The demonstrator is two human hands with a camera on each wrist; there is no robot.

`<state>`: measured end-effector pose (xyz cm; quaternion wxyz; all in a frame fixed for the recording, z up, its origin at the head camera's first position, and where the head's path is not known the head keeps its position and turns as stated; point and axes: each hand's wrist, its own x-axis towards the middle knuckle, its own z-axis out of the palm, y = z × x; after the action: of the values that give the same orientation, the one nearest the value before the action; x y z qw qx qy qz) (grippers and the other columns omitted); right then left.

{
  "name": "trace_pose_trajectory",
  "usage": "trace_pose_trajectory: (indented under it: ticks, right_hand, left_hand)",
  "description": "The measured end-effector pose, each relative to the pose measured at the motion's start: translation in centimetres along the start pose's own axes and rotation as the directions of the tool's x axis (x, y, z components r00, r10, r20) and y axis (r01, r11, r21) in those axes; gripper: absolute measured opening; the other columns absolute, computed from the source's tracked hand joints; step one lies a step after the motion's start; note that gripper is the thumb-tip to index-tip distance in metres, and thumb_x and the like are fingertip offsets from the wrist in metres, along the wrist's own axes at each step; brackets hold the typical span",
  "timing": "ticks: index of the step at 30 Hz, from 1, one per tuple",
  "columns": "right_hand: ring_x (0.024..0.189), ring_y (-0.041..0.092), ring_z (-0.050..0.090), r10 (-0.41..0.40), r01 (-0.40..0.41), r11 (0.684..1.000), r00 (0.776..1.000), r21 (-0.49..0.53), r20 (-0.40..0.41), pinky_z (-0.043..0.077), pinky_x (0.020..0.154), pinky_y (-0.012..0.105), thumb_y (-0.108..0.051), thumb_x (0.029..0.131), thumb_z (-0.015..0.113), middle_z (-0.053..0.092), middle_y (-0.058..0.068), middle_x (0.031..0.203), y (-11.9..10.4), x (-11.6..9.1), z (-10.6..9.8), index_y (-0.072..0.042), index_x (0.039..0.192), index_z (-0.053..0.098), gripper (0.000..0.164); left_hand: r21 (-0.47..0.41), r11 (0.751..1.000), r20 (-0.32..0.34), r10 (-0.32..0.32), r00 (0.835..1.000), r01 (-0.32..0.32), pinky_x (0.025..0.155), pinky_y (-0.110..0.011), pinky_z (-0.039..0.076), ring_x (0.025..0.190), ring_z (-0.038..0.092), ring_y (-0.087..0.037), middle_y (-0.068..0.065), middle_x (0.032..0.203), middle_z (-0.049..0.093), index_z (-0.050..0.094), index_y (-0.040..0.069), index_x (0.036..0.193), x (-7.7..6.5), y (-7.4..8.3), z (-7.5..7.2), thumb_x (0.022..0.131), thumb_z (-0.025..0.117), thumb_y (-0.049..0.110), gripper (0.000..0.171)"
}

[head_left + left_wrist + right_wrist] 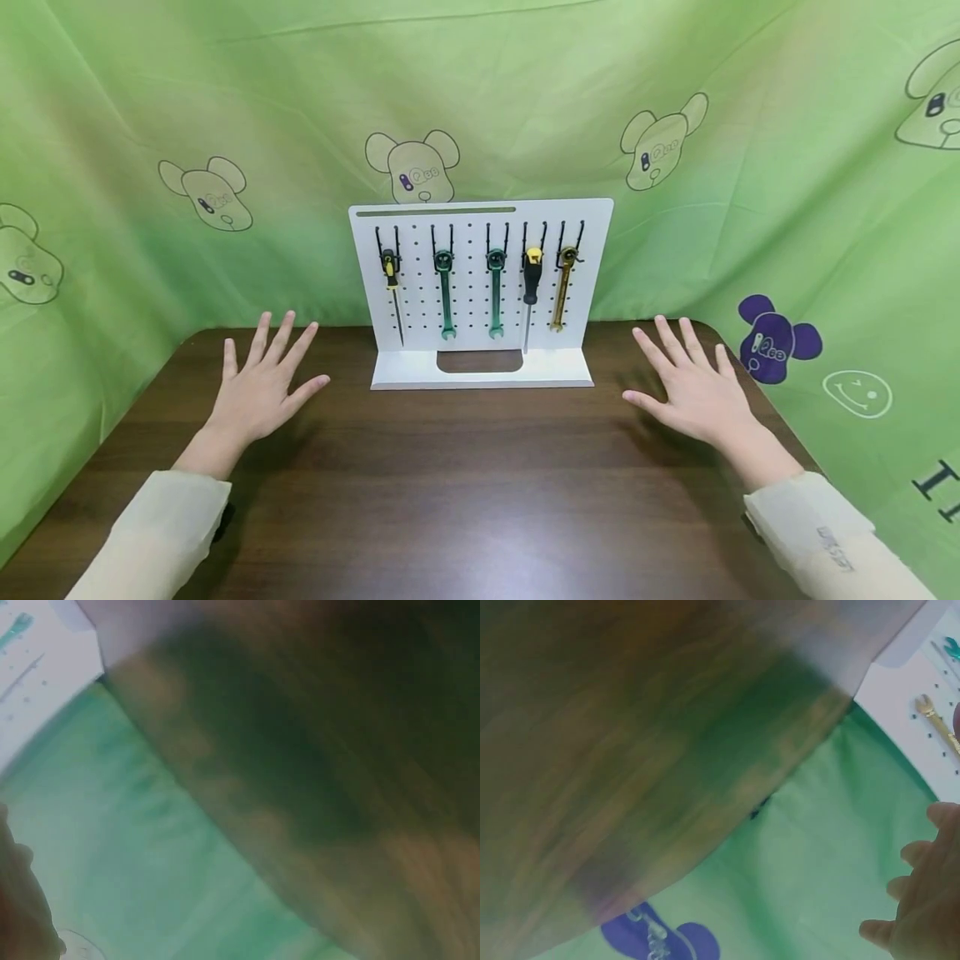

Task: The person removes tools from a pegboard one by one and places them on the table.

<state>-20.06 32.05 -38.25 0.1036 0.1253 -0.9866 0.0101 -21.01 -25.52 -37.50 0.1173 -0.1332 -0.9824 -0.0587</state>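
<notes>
From my station I saw the left hand [258, 396] near the far left corner of the worktop [480, 467], its fingers straight and its thumb spread wide. The right hand [697, 396] lay likewise near the far right corner, fingers and thumb apart. I could not tell whether either palm touched the surface. Between the hands, well apart from both, the white pegboard [471, 337] stood at the middle of the far edge. On it, left to right, hung a small screwdriver [391, 271], two green wrenches [446, 300], a larger screwdriver [532, 279] and a gold wrench [562, 292]. Behind it hung green cloth [525, 83].
</notes>
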Motion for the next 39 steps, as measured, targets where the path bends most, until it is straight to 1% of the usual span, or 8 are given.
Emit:
trace_pose_trajectory:
  ticks: [6, 11, 17, 21, 25, 31, 36, 39]
  right_hand:
    - [0.154, 0.040, -0.001, -0.014, 0.014, 0.999, 1.000, 0.034, 0.019, 0.014, 0.109, 0.079, -0.066, 0.093, 0.051, -0.002, 0.008, 0.169, -1.7, 1.2, -0.3, -0.029, 0.161, 0.004, 0.091]
    - [0.154, 0.041, 0.005, -0.033, 0.029, 0.996, 0.998, 0.080, 0.046, 0.014, 0.111, 0.077, -0.067, 0.094, 0.048, 0.003, 0.011, 0.168, -3.7, 2.4, -0.3, -0.026, 0.161, 0.008, 0.088]
    - [0.151, 0.045, 0.018, -0.082, 0.078, 0.987, 0.996, 0.142, 0.024, 0.029, 0.110, 0.073, -0.057, 0.095, 0.055, 0.021, 0.018, 0.164, -6.3, 3.9, -0.1, -0.016, 0.158, 0.024, 0.082]
    - [0.147, 0.044, 0.029, -0.120, 0.119, 0.967, 0.993, 0.224, -0.008, 0.040, 0.103, 0.069, -0.046, 0.094, 0.062, 0.034, 0.020, 0.159, -8.0, 4.8, 0.3, -0.013, 0.155, 0.033, 0.075]
    - [0.143, 0.040, 0.037, -0.147, 0.141, 0.935, 0.989, 0.325, -0.006, 0.042, 0.106, 0.063, -0.043, 0.094, 0.063, 0.041, 0.018, 0.155, -9.9, 5.7, 0.9, -0.011, 0.152, 0.038, 0.071]
    - [0.140, 0.040, 0.042, -0.195, 0.181, 0.872, 0.981, 0.455, -0.016, 0.035, 0.116, 0.055, -0.035, 0.095, 0.064, 0.047, 0.018, 0.151, -12.4, 7.2, 1.7, -0.006, 0.150, 0.042, 0.066]
    - [0.143, 0.038, 0.039, -0.208, 0.162, 0.800, 0.978, 0.578, 0.013, 0.030, 0.119, 0.053, -0.030, 0.096, 0.064, 0.045, 0.019, 0.152, -14.3, 8.6, 2.5, -0.002, 0.149, 0.041, 0.064]
    - [0.142, 0.039, 0.041, -0.196, 0.122, 0.743, 0.980, 0.658, 0.039, 0.032, 0.118, 0.054, -0.026, 0.097, 0.064, 0.048, 0.020, 0.150, -15.4, 9.4, 3.0, -0.001, 0.148, 0.042, 0.062]
  left_hand:
    - [-0.006, 0.998, -0.010, 0.057, 0.998, -0.057, 0.113, -0.077, -0.002, 0.155, -0.017, -0.024, 0.003, 0.169, -0.005, 0.007, 0.036, 0.160, 1.0, 1.6, -0.5, 0.098, 0.042, 0.065, 0.077]
    - [0.006, 0.996, -0.008, 0.091, 0.996, -0.091, 0.116, -0.074, 0.005, 0.155, -0.015, -0.021, 0.004, 0.169, 0.000, 0.012, 0.033, 0.160, 1.9, 2.2, -1.0, 0.096, 0.049, 0.063, 0.080]
    - [-0.019, 0.990, -0.039, 0.140, 0.989, -0.141, 0.115, -0.073, 0.017, 0.157, -0.002, -0.025, -0.002, 0.169, 0.011, 0.016, 0.026, 0.160, 3.6, 2.8, -1.7, 0.098, 0.051, 0.057, 0.078]
    - [-0.068, 0.987, -0.085, 0.139, 0.987, -0.144, 0.111, -0.072, 0.028, 0.155, 0.012, -0.031, -0.008, 0.165, 0.024, 0.023, 0.018, 0.159, 4.9, 3.0, -2.1, 0.099, 0.055, 0.049, 0.075]
    - [-0.148, 0.978, -0.115, 0.128, 0.985, -0.145, 0.106, -0.071, 0.035, 0.150, 0.025, -0.036, -0.015, 0.160, 0.035, 0.030, 0.010, 0.156, 5.9, 3.1, -2.3, 0.101, 0.057, 0.039, 0.068]
    - [-0.295, 0.943, -0.174, 0.106, 0.979, -0.155, 0.115, -0.059, 0.032, 0.142, 0.037, -0.040, -0.021, 0.152, 0.044, 0.038, 0.004, 0.151, 7.4, 3.6, -2.0, 0.101, 0.058, 0.029, 0.059]
    - [-0.374, 0.915, -0.206, 0.077, 0.976, -0.151, 0.115, -0.056, 0.035, 0.138, 0.044, -0.040, -0.022, 0.147, 0.049, 0.044, 0.002, 0.147, 8.5, 4.3, -2.1, 0.101, 0.058, 0.022, 0.052]
    - [-0.417, 0.893, -0.244, 0.069, 0.967, -0.169, 0.109, -0.055, 0.041, 0.133, 0.050, -0.039, -0.022, 0.143, 0.054, 0.047, 0.000, 0.144, 9.2, 4.8, -2.4, 0.100, 0.059, 0.018, 0.048]
